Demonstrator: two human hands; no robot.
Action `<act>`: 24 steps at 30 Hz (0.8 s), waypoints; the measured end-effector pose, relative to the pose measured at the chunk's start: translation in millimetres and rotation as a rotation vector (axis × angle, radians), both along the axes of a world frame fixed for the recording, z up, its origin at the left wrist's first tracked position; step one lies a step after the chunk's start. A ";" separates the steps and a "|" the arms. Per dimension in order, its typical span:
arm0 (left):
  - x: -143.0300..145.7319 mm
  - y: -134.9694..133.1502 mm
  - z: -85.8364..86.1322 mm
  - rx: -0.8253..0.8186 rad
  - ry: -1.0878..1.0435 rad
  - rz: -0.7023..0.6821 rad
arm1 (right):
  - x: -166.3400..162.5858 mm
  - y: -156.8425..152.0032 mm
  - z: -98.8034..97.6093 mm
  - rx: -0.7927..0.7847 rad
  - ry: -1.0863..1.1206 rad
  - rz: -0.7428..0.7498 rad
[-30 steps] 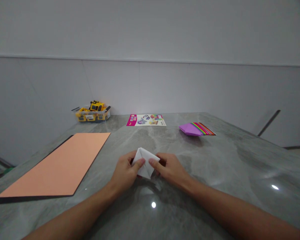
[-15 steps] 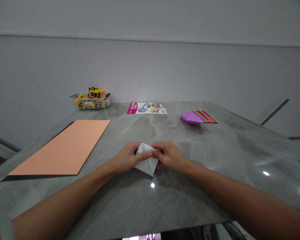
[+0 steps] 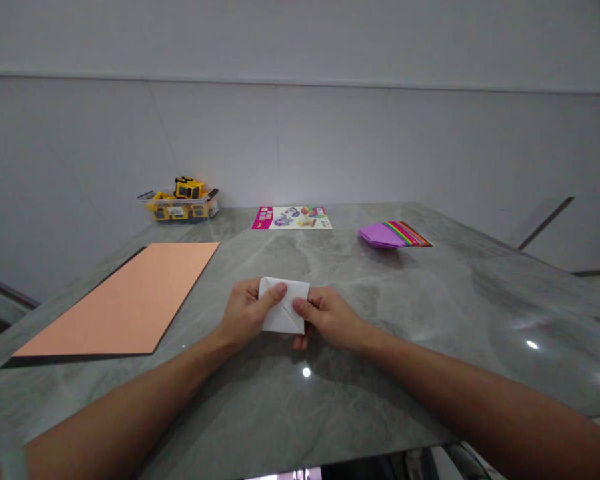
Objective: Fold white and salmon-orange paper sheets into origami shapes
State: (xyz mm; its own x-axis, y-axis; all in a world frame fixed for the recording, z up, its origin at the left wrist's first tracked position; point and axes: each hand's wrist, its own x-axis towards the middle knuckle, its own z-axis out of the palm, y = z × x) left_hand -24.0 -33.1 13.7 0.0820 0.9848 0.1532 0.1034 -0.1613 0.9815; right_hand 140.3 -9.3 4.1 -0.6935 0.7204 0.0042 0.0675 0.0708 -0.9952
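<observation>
A folded white paper (image 3: 284, 311) is held just above the grey marble table (image 3: 430, 313), near its middle. My left hand (image 3: 245, 313) grips the paper's left side, thumb laid across its top edge. My right hand (image 3: 327, 319) pinches its right side, thumb on the front face and fingers curled behind. The paper shows as a squarish shape with a diagonal crease.
A large peach sheet on a black backing (image 3: 125, 300) lies at the left. A yellow toy vehicle in a clear tray (image 3: 183, 200) stands at the back left. A printed instruction leaflet (image 3: 293, 217) lies at the back, and a purple folded paper on a stack of coloured sheets (image 3: 393, 234) at the back right.
Both hands have turned the white paper from a point-down diamond to a squarish shape facing me. The view also tilted down in the first half second.
</observation>
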 end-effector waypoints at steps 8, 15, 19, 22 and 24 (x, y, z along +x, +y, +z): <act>4.8 7.5 -0.9 0.163 0.277 0.318 | -4.3 -4.4 0.2 0.150 -0.201 -0.099; 7.7 19.1 6.1 0.240 0.348 0.599 | -11.9 -11.5 1.0 0.481 -0.417 -0.216; 11.3 16.4 8.9 0.240 0.343 0.671 | -14.6 -17.7 2.0 0.533 -0.475 -0.220; 12.6 15.6 10.7 0.244 0.318 0.718 | -14.7 -23.2 6.3 0.583 -0.512 -0.176; 14.0 16.3 10.3 0.226 0.257 0.695 | -14.5 -26.8 9.1 0.636 -0.523 -0.105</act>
State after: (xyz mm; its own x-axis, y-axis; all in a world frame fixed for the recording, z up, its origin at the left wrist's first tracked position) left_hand -10.1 -16.8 24.1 -0.4831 0.7705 0.4159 0.4737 -0.1695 0.8642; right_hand 125.7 -36.2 13.1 -0.6482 0.7507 0.1276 0.5484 0.5765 -0.6057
